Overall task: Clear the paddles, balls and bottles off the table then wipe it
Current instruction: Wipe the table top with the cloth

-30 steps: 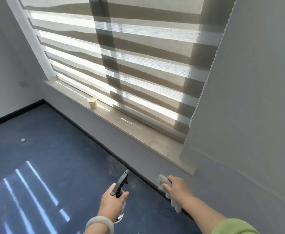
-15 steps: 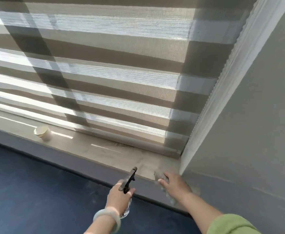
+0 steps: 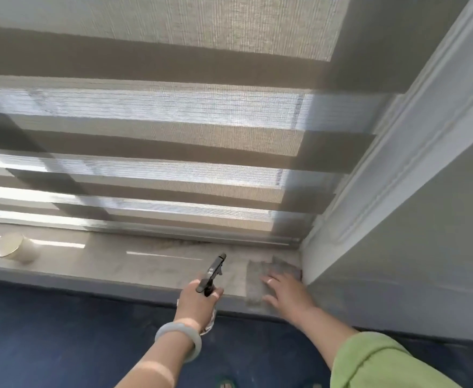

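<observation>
Extending over the dark blue floor, the left hand, a pale bangle on its wrist, has its grip curled round the neck of the spray bottle, black nozzle upward, while the right hand, from a green sleeve, lies with its grip spread flat on the grey cloth. The cloth rests on the windowsill at its right end, just beside the wall corner; well to the left on the sill sits a paper cup, and behind hangs the striped blind
</observation>
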`<state>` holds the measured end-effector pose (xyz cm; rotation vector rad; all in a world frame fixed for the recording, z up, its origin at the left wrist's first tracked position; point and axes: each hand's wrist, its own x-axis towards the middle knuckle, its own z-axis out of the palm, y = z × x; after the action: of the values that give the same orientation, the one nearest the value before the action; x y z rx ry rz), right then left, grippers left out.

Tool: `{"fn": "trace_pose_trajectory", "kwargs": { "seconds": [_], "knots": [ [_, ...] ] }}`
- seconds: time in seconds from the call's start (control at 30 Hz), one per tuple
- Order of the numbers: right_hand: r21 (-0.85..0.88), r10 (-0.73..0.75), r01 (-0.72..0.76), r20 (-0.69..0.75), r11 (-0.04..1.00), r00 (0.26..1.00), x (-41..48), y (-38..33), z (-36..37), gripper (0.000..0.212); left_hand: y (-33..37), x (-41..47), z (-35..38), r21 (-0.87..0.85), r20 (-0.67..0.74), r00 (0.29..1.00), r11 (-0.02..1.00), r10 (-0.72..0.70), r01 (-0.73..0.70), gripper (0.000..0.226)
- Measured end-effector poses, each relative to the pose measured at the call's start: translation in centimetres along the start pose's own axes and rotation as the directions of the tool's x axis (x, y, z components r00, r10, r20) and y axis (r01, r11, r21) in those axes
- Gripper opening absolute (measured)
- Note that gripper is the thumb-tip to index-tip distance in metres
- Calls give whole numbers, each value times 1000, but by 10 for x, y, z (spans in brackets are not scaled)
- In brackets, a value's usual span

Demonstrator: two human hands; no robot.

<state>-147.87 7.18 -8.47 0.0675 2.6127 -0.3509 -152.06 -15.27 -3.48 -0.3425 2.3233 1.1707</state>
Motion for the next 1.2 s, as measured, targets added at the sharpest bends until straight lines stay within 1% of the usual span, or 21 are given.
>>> {"fn": "trace_pose_trajectory", "kwargs": {
  "seconds": [0.1, 0.3, 0.4, 0.47, 0.57, 0.67, 0.73, 0.87, 1.03, 1.2],
  "knots": [
    [41, 35, -34, -36, 999, 999, -2, 5, 11, 54, -3, 6, 6, -50, 27, 1000, 999, -7, 8, 13],
    [45, 85, -83, -49, 996, 995, 13, 12, 11, 55, 3, 17, 14, -73, 83, 996, 997, 32, -26, 7],
    [46, 98, -96, -29, 994, 995, 12, 8, 13, 56, 11, 19, 18, -125, 107, 992, 991, 66, -52, 9],
    [61, 106, -105, 2, 993, 994, 14, 7, 14, 58, 21, 21, 20, -133, 122, 986, 987, 111, -94, 12],
    [66, 121, -123, 26, 990, 992, 19, 10, 8, 59, 34, 30, 28, -91, 116, 961, 966, 251, -241, 24],
    [101, 143, -145, 26, 984, 989, 22, 7, 0, 59, 29, 54, 40, -35, 70, 950, 952, 305, -303, 28],
    [120, 145, -146, 21, 982, 989, 20, 4, -2, 59, 45, 48, 37, 8, 51, 949, 950, 312, -313, 31],
    [114, 134, -134, 9, 984, 991, 16, 8, -4, 60, 45, 56, 42, 144, 0, 934, 925, 356, -352, 24],
    [65, 118, -119, 18, 991, 993, 15, 12, -1, 59, 40, 64, 51, 161, -40, 924, 915, 380, -370, 20],
    [72, 125, -127, 31, 989, 992, 13, 11, -3, 59, 37, 64, 47, 255, 0, 942, 911, 335, -324, 28]
  ]
}}
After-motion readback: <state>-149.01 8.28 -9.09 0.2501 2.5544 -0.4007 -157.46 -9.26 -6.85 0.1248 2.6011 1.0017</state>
